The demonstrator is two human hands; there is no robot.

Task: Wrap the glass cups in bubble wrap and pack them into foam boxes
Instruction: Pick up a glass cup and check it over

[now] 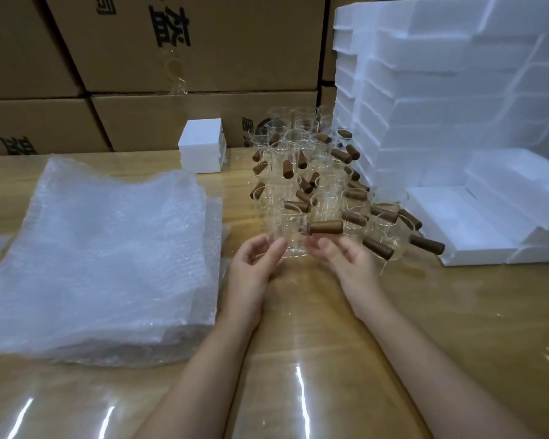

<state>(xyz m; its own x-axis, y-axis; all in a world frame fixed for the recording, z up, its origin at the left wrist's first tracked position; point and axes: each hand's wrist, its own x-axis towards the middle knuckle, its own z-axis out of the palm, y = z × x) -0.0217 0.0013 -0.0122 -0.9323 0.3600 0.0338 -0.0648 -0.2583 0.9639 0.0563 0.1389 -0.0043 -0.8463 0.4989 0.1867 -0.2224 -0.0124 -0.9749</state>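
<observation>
One glass cup (293, 240) sits between both hands at the near edge of the cup cluster (314, 172), with its wooden handle (325, 227) pointing right. Left hand (254, 261): fingers (274, 248) curled round the cup's left wall. Right hand (343, 259): fingers grasp the right side just under the handle. The glass is clear, so exact contact is hard to read. Can't tell if the base is off the surface (314, 312).

Step, as judged: cup pick, wrapping not started, no wrap on the glass. Next move calls for carrying it left onto the bubble wrap stack (108, 248), then rolling it in the top sheet with the protruding handle covered. Neighbouring cups crowd close behind, so it needs to lift clear of them.

Open foam box (457, 226) lies near, to the right. Foam stack (457, 90) stands behind it, small closed foam box (202, 144) beyond the wrap, cardboard cartons (187, 42) at the back.
</observation>
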